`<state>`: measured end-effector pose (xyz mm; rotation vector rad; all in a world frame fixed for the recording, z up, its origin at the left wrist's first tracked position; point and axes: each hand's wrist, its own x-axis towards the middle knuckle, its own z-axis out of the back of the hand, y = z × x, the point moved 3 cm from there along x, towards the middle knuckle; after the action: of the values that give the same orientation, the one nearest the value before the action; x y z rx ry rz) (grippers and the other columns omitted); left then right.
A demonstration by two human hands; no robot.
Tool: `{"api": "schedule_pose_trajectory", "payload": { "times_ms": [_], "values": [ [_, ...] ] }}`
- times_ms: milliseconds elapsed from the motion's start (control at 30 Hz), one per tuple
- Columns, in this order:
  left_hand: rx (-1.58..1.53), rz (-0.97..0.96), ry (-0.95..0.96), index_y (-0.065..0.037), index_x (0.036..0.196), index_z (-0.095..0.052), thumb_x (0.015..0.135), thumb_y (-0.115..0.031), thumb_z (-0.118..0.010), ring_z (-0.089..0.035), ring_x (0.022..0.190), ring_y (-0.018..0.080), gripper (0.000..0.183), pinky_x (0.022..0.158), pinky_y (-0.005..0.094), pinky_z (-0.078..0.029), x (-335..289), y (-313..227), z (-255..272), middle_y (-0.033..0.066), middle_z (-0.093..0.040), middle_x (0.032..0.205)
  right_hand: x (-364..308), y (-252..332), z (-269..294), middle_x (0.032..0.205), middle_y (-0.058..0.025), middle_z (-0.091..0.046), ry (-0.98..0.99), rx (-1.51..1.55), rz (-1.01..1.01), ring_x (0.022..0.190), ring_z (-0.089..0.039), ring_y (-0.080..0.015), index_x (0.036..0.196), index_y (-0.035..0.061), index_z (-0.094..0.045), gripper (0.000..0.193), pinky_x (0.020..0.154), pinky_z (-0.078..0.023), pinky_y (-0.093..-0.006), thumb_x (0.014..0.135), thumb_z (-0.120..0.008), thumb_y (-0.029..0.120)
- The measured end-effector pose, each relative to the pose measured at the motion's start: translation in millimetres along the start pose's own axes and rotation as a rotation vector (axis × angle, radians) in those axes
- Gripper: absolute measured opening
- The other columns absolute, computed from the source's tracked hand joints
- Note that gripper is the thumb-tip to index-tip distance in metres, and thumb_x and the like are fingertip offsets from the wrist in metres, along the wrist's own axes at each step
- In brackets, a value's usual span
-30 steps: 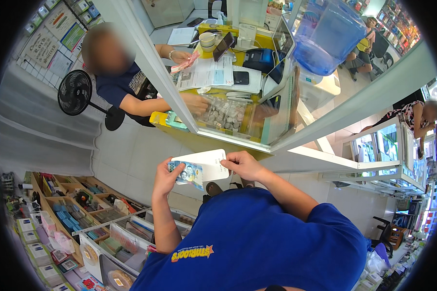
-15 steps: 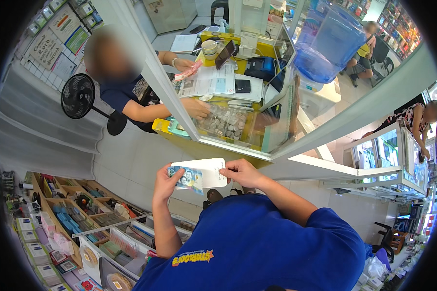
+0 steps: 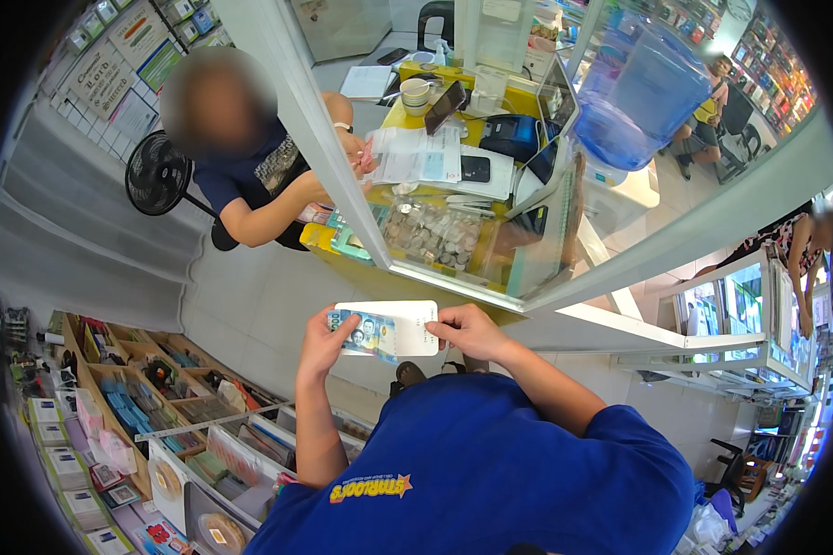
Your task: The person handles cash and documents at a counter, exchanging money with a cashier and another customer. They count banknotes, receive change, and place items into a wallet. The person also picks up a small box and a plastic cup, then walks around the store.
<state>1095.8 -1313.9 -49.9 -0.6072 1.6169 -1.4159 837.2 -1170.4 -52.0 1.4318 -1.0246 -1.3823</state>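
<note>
My left hand (image 3: 320, 346) grips a blue banknote (image 3: 370, 334), its thumb lying on top. Behind the note, and held in the same hand, is a flat white card (image 3: 416, 314) with rounded corners and small print near its right end. My right hand (image 3: 472, 331) pinches that right end between thumb and fingers. Both forearms come up past a blue shirt, and the card is level in front of my waist. Across the counter, a person in a dark top (image 3: 254, 180) holds folded pink banknotes (image 3: 366, 157) in both hands.
A glass-walled yellow counter (image 3: 342, 259) stands ahead, with a coin tray (image 3: 432, 231), papers, phones and a card terminal. A white post (image 3: 319, 120) rises at its corner. Wooden bins (image 3: 171, 384) fill the lower left. A blue water jug (image 3: 625, 92) stands upper right, above glass display cases (image 3: 727, 305).
The other person's hand has left the coin tray and joined the hand with the pink notes. My hands still hold the card, and the blue note lies a little flatter against it.
</note>
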Motion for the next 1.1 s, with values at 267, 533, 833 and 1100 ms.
{"api": "schedule_pose_trajectory", "payload": {
  "times_ms": [267,533,833,1100],
  "values": [
    [-0.011,-0.036,0.03,0.006,0.117,-0.07,0.099,-0.012,-0.075,-0.068,0.085,0.0088,0.026,0.076,0.0266,-0.056,5,5,4,0.0048,-0.076,0.1,-1,3,-3,0.078,0.0004,-0.071,0.017,-0.031,0.002,0.07,-0.062,-0.0062,0.098,0.0042,-0.076,0.03,0.063,-0.048,-0.025,0.108,-0.065,0.03],
    [0.037,-0.067,0.055,0.004,0.12,-0.07,0.099,-0.016,-0.076,-0.068,0.089,0.0086,0.03,0.079,0.0275,-0.056,6,4,15,0.0035,-0.075,0.103,6,15,-10,0.08,-0.0006,-0.071,-0.019,0.073,-0.028,0.068,-0.06,-0.007,0.1,0.003,-0.074,0.034,0.065,-0.05,-0.0263,0.108,-0.062,0.034],
    [0.048,-0.162,0.088,0.002,0.135,-0.061,0.096,-0.017,-0.08,-0.066,0.105,0.0123,0.047,0.093,0.0298,-0.055,5,-15,21,0.0043,-0.071,0.116,51,40,-28,0.099,-0.0042,-0.073,0.053,-0.126,0.025,0.089,-0.065,-0.0099,0.122,0.0001,-0.072,0.04,0.08,-0.053,-0.0275,0.111,-0.059,0.036],
    [0.19,-0.093,0.102,0.005,0.127,-0.067,0.093,-0.023,-0.083,-0.068,0.098,0.014,0.047,0.088,0.0309,-0.055,9,-19,27,0.0084,-0.074,0.11,72,47,-46,0.101,-0.0142,-0.077,0.157,-0.113,0.01,0.089,-0.07,-0.0169,0.121,-0.0034,-0.072,0.043,0.079,-0.054,-0.0328,0.101,-0.07,0.034]
  ]
}}
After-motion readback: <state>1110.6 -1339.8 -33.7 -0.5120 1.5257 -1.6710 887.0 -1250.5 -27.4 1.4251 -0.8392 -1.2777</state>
